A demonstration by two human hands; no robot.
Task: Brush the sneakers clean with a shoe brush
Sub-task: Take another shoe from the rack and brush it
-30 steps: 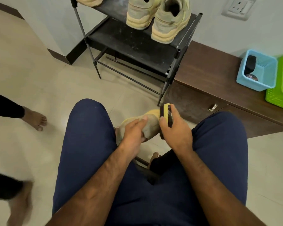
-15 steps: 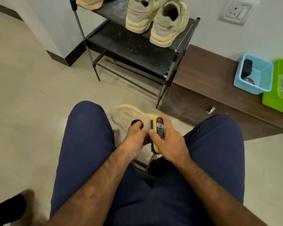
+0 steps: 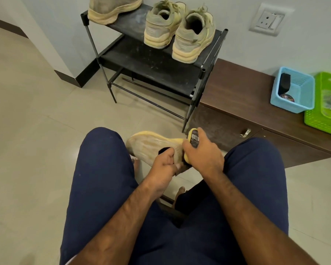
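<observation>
**solescrub:** How far into the pile are you?

**me:** Mid-scrub on one shoe, I'd say. On the black rack [image 3: 141,60], upper left to top middle of the frame, there's a lone sneaker [image 3: 113,8] and a dusty pair [image 3: 161,29], none of them near my hands. Centre frame, between my knees and above the floor, is the beige sneaker [image 3: 149,144], toe pointing left. My left hand [image 3: 163,165] grips it at the collar, fingers curled into the opening. Just right of that, the yellow shoe brush [image 3: 193,138] sits against the heel end, with my right hand [image 3: 203,155] wrapped round its back.

**solescrub:** And next?

**me:** Probably short strokes along the side toward the toe, turning the shoe with the left hand so the bristles reach every panel. I'll need a firm hold or it'll twist. I can't see the bristles themselves from here. Over on the brown bench [image 3: 246,88] at right sit a blue basket [image 3: 292,90] and a green basket [image 3: 325,109].
</observation>
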